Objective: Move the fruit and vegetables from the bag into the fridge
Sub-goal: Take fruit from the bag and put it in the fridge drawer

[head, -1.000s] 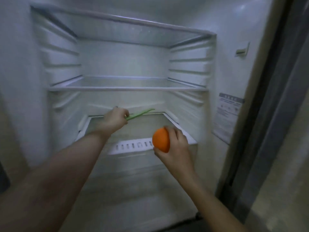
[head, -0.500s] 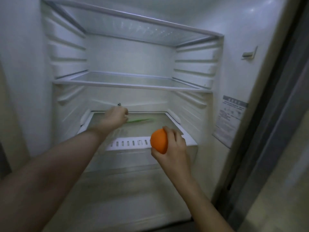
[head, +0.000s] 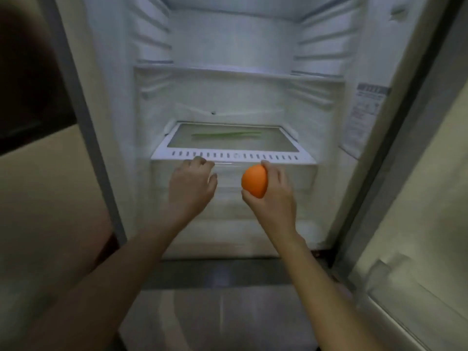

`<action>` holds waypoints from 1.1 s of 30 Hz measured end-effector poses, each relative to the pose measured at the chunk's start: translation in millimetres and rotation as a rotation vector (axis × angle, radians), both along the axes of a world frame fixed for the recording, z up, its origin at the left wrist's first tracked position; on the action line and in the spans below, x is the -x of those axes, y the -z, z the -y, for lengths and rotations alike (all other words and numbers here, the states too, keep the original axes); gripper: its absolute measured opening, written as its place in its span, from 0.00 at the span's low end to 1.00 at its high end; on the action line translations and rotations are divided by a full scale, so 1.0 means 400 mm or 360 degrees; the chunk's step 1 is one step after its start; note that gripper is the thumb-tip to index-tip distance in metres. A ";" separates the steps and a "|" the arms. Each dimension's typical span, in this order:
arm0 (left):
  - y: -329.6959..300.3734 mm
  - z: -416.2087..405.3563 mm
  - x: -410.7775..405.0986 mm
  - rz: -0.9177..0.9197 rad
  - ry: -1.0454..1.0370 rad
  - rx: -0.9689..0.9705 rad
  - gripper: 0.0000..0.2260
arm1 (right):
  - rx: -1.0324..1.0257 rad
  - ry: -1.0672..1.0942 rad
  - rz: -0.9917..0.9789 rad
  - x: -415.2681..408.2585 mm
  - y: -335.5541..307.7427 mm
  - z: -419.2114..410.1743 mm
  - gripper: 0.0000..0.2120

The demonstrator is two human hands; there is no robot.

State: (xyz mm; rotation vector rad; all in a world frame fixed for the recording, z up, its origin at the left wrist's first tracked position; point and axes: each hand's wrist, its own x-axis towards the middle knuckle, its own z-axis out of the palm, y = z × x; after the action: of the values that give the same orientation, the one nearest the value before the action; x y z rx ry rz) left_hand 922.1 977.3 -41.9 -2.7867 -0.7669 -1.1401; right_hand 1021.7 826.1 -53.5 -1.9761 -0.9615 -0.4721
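The open fridge [head: 316, 173] is in front of me. Long green stalks [head: 225, 134] lie flat on the glass lid [head: 278, 144] above the crisper drawer [head: 298, 178]. My right hand [head: 272, 198] grips an orange [head: 254, 181] in front of the drawer, just below the vented white rim [head: 233, 156]. My left hand [head: 191, 182] is at the drawer's top edge, left of the orange, with its fingers curled onto that edge. The bag is not in view.
A glass shelf [head: 240, 72] crosses the fridge above the lid, with nothing on it. A label [head: 364, 115] is stuck to the right inner wall. The fridge door [head: 417, 249] stands open at the right. A dark cabinet [head: 33, 84] is at the left.
My left hand let go of the green stalks, which now lie on the glass lid, and dropped to the drawer's top edge. The orange came down in front of the drawer. My view tilted down.
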 end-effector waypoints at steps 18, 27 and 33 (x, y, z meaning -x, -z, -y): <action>0.141 -0.013 -0.014 0.1601 0.0499 0.3397 0.04 | 0.0157 0.0005 -0.0046 0.006 0.065 0.055 0.34; 0.157 -0.013 -0.054 0.1934 0.0513 0.3482 0.07 | 0.0215 0.0038 -0.0069 -0.007 0.075 0.055 0.35; 0.162 0.004 -0.057 0.2187 0.0578 0.3439 0.21 | 0.0213 0.0048 -0.0079 0.000 0.078 0.062 0.35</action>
State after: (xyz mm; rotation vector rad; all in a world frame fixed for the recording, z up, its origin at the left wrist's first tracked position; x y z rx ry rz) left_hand 944.7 975.8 -106.7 0.2192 0.5193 0.7529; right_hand 1021.7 801.3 -84.8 -2.1147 -0.9548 -0.3821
